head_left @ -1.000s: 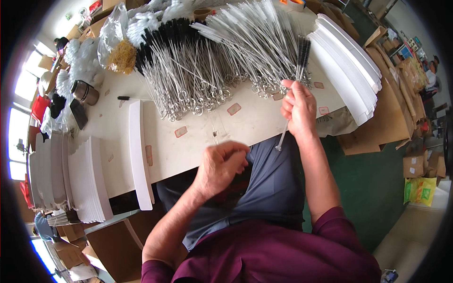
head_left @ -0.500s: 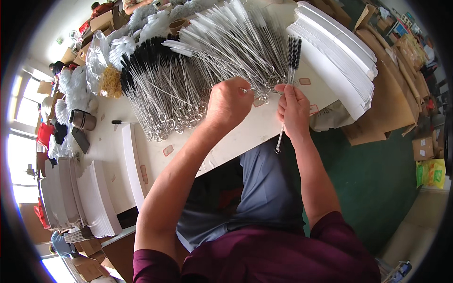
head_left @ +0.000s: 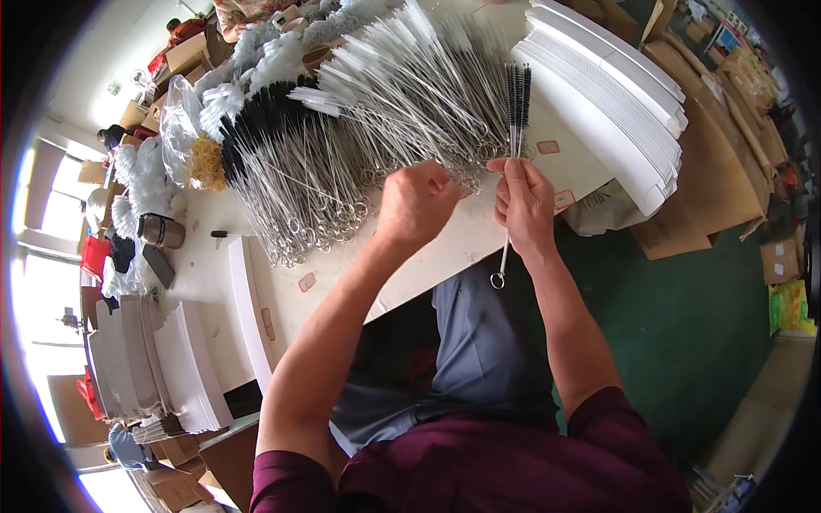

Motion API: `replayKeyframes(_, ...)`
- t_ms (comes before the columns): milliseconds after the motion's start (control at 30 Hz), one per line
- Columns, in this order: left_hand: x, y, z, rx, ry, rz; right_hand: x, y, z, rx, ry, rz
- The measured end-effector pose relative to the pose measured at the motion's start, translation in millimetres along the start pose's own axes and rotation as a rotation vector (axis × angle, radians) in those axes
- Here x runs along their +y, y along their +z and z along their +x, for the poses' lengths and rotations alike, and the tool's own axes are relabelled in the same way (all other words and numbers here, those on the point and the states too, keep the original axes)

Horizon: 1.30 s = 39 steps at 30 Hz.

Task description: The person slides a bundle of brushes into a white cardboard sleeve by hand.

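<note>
My right hand [head_left: 525, 202] is closed around a few thin wire brushes [head_left: 517, 96] with black bristles. Their bristled heads point away from me, and a ring end [head_left: 498, 280] hangs below the fist. To the left of it, my left hand [head_left: 416, 203] is curled with its fingers drawn together, close to the ring ends of the pile of white-bristled brushes [head_left: 419, 77]. Whatever its fingers may hold is hidden. Beside that pile lies a heap of black-bristled brushes [head_left: 291, 167], their wire stems and rings turned toward me.
A stack of folded white cartons [head_left: 599, 103] lies on the table's right. More white cartons [head_left: 184, 363] stand at the left, near a metal flask [head_left: 160, 231] and a phone-like dark slab [head_left: 159, 267]. One black brush [head_left: 221, 233] lies apart. Brown cardboard [head_left: 710, 162] is at far right.
My left hand has drawn slightly back toward me from the ring ends. The brushes in my right hand now look more spread, and that hand has shifted a little left.
</note>
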<state>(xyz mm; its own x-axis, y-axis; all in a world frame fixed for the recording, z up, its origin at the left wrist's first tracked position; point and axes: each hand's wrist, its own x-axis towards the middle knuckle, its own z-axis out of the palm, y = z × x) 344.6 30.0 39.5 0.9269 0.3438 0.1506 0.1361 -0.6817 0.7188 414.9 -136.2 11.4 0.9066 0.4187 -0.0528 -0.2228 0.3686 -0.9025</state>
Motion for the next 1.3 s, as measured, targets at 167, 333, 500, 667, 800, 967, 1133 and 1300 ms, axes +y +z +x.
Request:
replayKeyframes(167, 1, -34, -13, -0.041, -0.100, -0.214, 5, -1, 0, 0.001, -0.042, -0.025)
replayKeyframes(333, 5, -47, -21, 0.100, -0.076, -0.217, 1, 3, 0, 0.002, -0.017, -0.043)
replayKeyframes(500, 12, -66, -22, 0.148, -0.087, -0.256, -20, 34, 2, -0.173, -0.135, -0.186)
replayKeyframes(667, 22, -89, -18, 0.196, -0.064, -0.298, -19, 76, 63, -0.313, -0.079, -0.043)
replayKeyframes(800, 31, -121, -10, 0.232, -0.018, -0.257, 3, 78, 97, -0.247, -0.045, -0.158)
replayKeyframes(967, 28, -173, -9, 0.358, 0.088, -0.445, 6, 78, 99, -0.202, 0.002, -0.071)
replayKeyframes(1133, 42, -220, -19, 0.382, 0.123, -0.525, 18, 79, 103, -0.207, -0.080, -0.064)
replayKeyframes(1300, 57, -259, -47, 0.373, 0.229, -0.665, 26, 75, 104, -0.207, -0.140, -0.075)
